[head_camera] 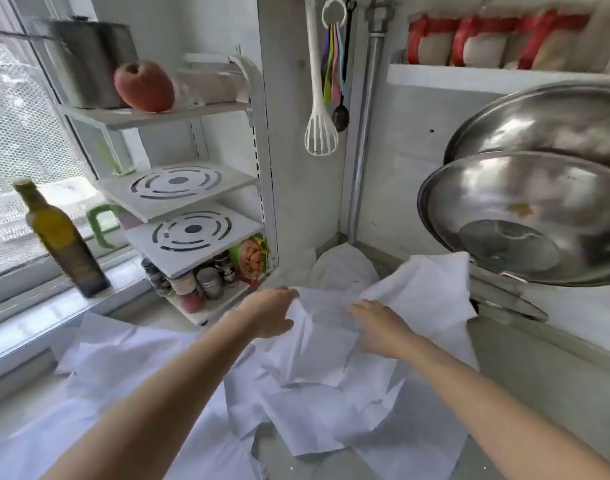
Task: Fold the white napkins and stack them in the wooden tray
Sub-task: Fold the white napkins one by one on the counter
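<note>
Pinching one napkin (317,327) lifted above the pile on the table (539,375), left hand (265,315) and right hand (383,332) each grip an edge. Align corners squarely before creasing; no tray is in view.

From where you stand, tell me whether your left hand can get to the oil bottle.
Probably yes: the left hand grips a napkin, but nothing stands between it and the oil bottle on the sill.

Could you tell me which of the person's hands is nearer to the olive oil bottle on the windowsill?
Left. The left hand grips the napkin to the right of the olive oil bottle; the right hand lies farther right still.
</note>
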Available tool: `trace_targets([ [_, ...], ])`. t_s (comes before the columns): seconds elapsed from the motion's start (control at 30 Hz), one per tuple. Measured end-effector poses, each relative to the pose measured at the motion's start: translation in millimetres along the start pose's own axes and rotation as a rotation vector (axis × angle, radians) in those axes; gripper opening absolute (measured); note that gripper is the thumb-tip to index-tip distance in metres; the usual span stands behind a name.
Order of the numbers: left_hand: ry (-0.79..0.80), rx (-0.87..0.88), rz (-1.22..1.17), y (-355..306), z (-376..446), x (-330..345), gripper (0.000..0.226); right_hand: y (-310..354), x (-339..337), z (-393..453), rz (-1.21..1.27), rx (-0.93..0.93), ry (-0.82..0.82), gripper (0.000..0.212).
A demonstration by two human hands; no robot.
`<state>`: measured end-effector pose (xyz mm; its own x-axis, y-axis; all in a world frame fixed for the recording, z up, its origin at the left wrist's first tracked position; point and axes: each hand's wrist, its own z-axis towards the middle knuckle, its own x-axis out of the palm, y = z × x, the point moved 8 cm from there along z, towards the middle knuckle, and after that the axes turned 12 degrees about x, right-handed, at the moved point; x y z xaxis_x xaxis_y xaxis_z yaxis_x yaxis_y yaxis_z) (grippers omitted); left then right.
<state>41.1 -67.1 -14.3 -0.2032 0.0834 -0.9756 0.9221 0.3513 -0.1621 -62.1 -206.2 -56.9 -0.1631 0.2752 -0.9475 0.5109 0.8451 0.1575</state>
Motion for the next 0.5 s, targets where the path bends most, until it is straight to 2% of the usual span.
trace_targets([
  [0.07,0.017,0.008,-0.015,-4,15,8,0.060,-4,7,16,-0.046,-0.020,0.036,0.045],
  [0.13,0.027,0.017,-0.019,-6,23,15,0.064,-6,12,31,-0.046,-0.030,0.075,0.033],
  [0.2,0.032,0.020,-0.022,-5,32,19,0.065,-6,11,44,0.046,-0.025,0.091,0.014],
  [0.3,-0.004,-0.027,-0.070,1,40,17,0.057,6,-10,55,0.270,-0.103,0.111,0.014],
  [0.37,-0.120,-0.071,-0.136,7,41,6,0.042,18,-35,56,0.484,-0.157,0.075,0.023],
  [0.43,-0.307,-0.096,-0.304,12,37,-13,0.023,31,-63,51,0.696,-0.197,0.045,0.029],
  [0.5,-0.459,-0.121,-0.583,22,25,-31,0.030,45,-90,45,0.877,-0.248,-0.008,0.031],
])
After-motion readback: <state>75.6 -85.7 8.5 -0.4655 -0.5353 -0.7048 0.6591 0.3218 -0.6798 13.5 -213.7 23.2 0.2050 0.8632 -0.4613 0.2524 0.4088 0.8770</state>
